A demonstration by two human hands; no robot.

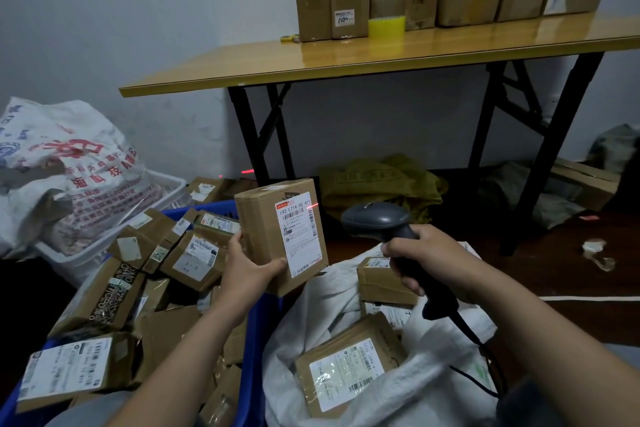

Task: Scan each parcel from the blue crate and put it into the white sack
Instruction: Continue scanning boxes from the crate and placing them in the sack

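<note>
Left hand [249, 267] gripped the cardboard parcel [266, 239], right hand [427, 253] clasped the barcode scanner [375, 218]; its red line [314, 205] seemingly skirted the label [299, 236] edge, so aim needed lowering.

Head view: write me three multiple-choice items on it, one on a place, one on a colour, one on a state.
1. The tape roll sits: A on the table; B on the floor; C in a basket.
2. The crate is: A red; B blue; C green.
3. The right hand: A lies flat and open; B pinches a label; C grips the scanner.
Answers: 1 A, the roll stands on the tabletop; 2 B, its wall shows blue; 3 C, the fingers curl round it.
</note>
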